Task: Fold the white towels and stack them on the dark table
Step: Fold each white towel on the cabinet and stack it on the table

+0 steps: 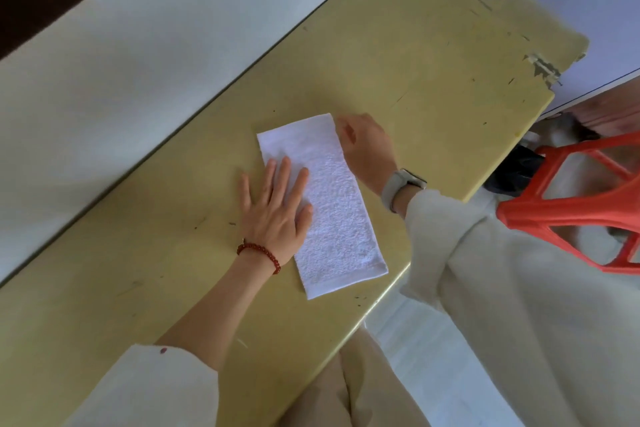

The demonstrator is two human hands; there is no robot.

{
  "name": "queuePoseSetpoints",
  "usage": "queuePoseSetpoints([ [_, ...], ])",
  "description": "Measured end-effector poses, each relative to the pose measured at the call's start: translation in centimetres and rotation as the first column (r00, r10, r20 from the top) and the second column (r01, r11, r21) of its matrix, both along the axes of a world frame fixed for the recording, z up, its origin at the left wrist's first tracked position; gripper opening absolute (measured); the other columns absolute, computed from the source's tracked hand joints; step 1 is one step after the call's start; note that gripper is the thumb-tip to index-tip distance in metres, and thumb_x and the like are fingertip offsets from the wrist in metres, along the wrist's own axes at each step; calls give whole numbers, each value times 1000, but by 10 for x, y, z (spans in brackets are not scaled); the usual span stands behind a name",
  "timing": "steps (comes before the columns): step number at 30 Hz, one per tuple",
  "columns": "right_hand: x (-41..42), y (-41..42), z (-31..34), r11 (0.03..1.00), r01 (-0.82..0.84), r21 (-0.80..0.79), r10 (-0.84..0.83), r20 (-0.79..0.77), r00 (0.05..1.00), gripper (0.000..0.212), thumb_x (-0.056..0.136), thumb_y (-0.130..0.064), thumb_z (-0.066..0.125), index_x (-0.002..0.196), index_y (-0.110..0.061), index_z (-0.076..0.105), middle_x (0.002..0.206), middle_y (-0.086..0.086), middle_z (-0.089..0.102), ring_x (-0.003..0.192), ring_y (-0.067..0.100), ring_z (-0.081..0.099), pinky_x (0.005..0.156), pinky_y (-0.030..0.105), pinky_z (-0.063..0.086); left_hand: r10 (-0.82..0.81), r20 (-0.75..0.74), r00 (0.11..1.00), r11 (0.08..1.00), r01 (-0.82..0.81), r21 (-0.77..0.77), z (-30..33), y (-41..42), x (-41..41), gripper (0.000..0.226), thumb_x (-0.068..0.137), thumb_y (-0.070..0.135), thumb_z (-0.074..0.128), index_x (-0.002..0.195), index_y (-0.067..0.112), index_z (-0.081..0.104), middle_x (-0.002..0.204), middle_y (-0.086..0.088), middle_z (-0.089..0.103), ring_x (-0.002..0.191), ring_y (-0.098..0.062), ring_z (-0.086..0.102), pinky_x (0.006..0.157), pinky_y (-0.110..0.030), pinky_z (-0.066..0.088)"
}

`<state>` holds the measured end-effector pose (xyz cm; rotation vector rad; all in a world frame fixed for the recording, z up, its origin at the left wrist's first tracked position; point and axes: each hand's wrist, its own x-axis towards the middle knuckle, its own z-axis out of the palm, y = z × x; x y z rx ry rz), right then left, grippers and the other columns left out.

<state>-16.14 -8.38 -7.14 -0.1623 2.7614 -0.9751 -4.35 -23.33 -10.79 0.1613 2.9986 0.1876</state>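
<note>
White towel (332, 204), folded into a long narrow strip, is the landmark here, though the biggest thing in view is the yellowish tabletop (398, 55) it lies flat on, scuffed and chipped at its far corner. The towel sits near the tabletop's near edge, running lengthwise away from the person. A pale wall (121, 55) runs along the tabletop's far side, well beyond the towel. To the right of the towel, off the tabletop, stands an orange plastic chair (571, 204). The left hand (277, 211) lies palm down with fingers spread on the towel's left edge, gripping nothing. The right hand (365, 146) is at the towel's far right corner with its fingers curled; whether it pinches the cloth cannot be told. A grey watch (401, 185) circles the right wrist, just beside the towel, and a red bead bracelet (259, 253) the left wrist.
</note>
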Motion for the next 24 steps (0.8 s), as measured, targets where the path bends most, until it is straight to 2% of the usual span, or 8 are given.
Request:
queuePoseSetpoints([
  [3, -23, -13, -4, 998, 9, 69, -11, 41, 999, 27, 94, -24, 45, 114, -17, 61, 109, 12, 55, 100, 28, 52, 82, 35, 42, 1, -5, 1000, 1000, -1, 6, -2, 0, 0, 53, 94, 42, 19, 142, 23, 27, 151, -8, 27, 139, -24, 20, 108, -60, 13],
  [7, -34, -23, -4, 975, -15, 220, 5, 45, 999, 23, 93, -21, 45, 108, -15, 62, 112, 11, 55, 103, 28, 51, 82, 36, 43, 14, 3, 1000, 1000, -14, 23, -4, 0, 0, 55, 95, 45, 6, 142, 24, 27, 151, -7, 26, 140, -23, 18, 109, -58, 9],
  [10, -41, -27, 2, 947, -80, 310, 49, 104, 993, 23, 93, -17, 45, 110, -10, 59, 116, 15, 53, 106, 33, 50, 84, 35, 42, 20, 8, 1000, 999, -20, 27, -4, 0, 0, 55, 95, 45, 6, 143, 24, 25, 151, -7, 26, 140, -23, 17, 109, -58, 11],
  [14, -47, -34, 7, 917, -103, 385, 30, 190, 981, 23, 89, -12, 49, 109, -9, 58, 116, 16, 56, 109, 34, 52, 89, 36, 42, 21, 3, 1000, 999, -21, 32, -4, 0, 1, 54, 95, 44, 10, 143, 24, 22, 152, -6, 23, 141, -23, 15, 109, -59, 13],
  [17, -48, -36, 10, 930, -115, 349, 30, 240, 970, 21, 88, -7, 49, 106, -5, 58, 112, 15, 60, 107, 34, 54, 87, 35, 42, 25, 12, 1000, 999, -26, 32, -3, 1, 0, 54, 95, 44, 10, 143, 24, 23, 152, -6, 23, 141, -23, 17, 109, -58, 13],
  [20, -48, -30, 14, 967, -108, 233, 47, 252, 967, 18, 88, -5, 49, 102, -2, 58, 107, 16, 62, 103, 34, 56, 86, 36, 45, 23, 22, 999, 1000, -23, 17, -2, 1, 0, 53, 95, 44, 10, 143, 24, 24, 151, -6, 25, 141, -23, 18, 109, -58, 12],
  [22, -47, -23, 16, 987, -100, 122, 69, 233, 970, 18, 88, -6, 50, 105, -5, 58, 108, 14, 61, 104, 30, 55, 90, 37, 44, 17, 10, 1000, 998, -17, 57, 0, 1, -2, 52, 92, 45, 23, 140, 24, 28, 150, -7, 28, 139, -23, 21, 110, -59, 13],
  [24, -42, -17, 22, 987, -150, 61, 136, 187, 973, 22, 90, -8, 51, 110, -4, 59, 102, 12, 60, 95, 24, 53, 89, 34, 43, 29, -11, 1000, 986, -26, 167, 5, -2, -8, 51, 86, 42, 36, 132, 22, 37, 145, -10, 37, 134, -25, 32, 106, -59, 23],
])
